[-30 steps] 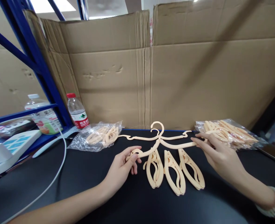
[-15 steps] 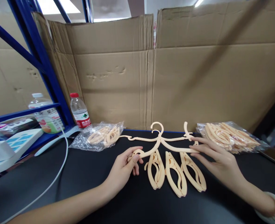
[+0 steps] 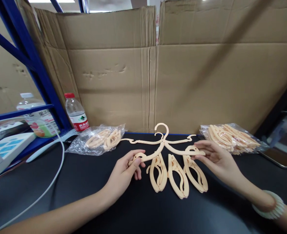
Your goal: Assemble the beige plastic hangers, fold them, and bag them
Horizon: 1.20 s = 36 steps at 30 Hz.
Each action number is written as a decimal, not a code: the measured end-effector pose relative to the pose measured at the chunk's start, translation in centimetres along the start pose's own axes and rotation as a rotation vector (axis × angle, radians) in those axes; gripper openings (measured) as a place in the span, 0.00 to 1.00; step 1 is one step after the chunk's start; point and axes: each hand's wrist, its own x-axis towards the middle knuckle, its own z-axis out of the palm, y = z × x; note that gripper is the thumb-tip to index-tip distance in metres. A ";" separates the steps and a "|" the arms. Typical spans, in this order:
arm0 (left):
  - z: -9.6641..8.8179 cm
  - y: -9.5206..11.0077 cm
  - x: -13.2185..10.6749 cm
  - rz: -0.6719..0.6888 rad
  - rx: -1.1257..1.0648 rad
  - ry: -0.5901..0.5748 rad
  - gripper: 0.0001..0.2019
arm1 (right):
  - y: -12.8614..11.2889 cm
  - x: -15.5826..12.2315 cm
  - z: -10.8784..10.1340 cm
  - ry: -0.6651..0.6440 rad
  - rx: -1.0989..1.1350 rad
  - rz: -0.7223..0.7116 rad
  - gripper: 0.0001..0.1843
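A cream plastic folding hanger (image 3: 155,152) is spread open between my two hands, its hook upward. My left hand (image 3: 126,167) pinches the notched left end between thumb and fingers. Closed around the right end is my right hand (image 3: 215,159), thumb below and fingers behind. Another unfolded hanger (image 3: 148,142) lies just behind, partly overlapped by the held one. In front, three folded hangers (image 3: 178,178) lie side by side on the black table (image 3: 143,214), their upper ends close under the held hanger's arms.
Bagged folded hangers (image 3: 104,138) lie at the left, with another bag of hangers (image 3: 231,136) at the right. A red-capped water bottle (image 3: 77,113) stands by the blue rack (image 3: 58,107). A white cable (image 3: 58,175) loops across the left. Cardboard (image 3: 114,78) walls the back.
An upright end piece by my right hand is now laid out in line with the hanger's right arm. My right fingers have closed around that end. My left hand keeps its hold.
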 end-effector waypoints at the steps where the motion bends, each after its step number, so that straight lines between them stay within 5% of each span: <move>1: 0.0 0.1 0.0 -0.001 -0.010 -0.001 0.21 | -0.2 0.0 0.0 -0.002 0.028 0.015 0.16; 10: 0.0 1.0 -0.1 0.021 -0.145 0.155 0.13 | -0.6 0.7 -0.9 -0.007 0.110 0.079 0.15; 14: 0.6 1.5 -0.5 -0.029 -0.194 0.072 0.14 | -1.3 0.5 0.0 0.051 0.227 0.136 0.19; 19: 1.5 1.3 -1.3 -0.115 -0.211 -0.109 0.15 | -2.5 -0.4 1.6 0.092 0.357 0.185 0.13; 30: 2.2 1.4 -2.3 -0.058 -0.075 -0.306 0.14 | -6.4 -2.4 2.8 -0.587 0.119 0.085 0.11; 36: 2.5 1.2 -2.5 -0.035 -0.037 -0.311 0.13 | -6.8 -2.8 2.8 -0.673 -0.109 0.004 0.18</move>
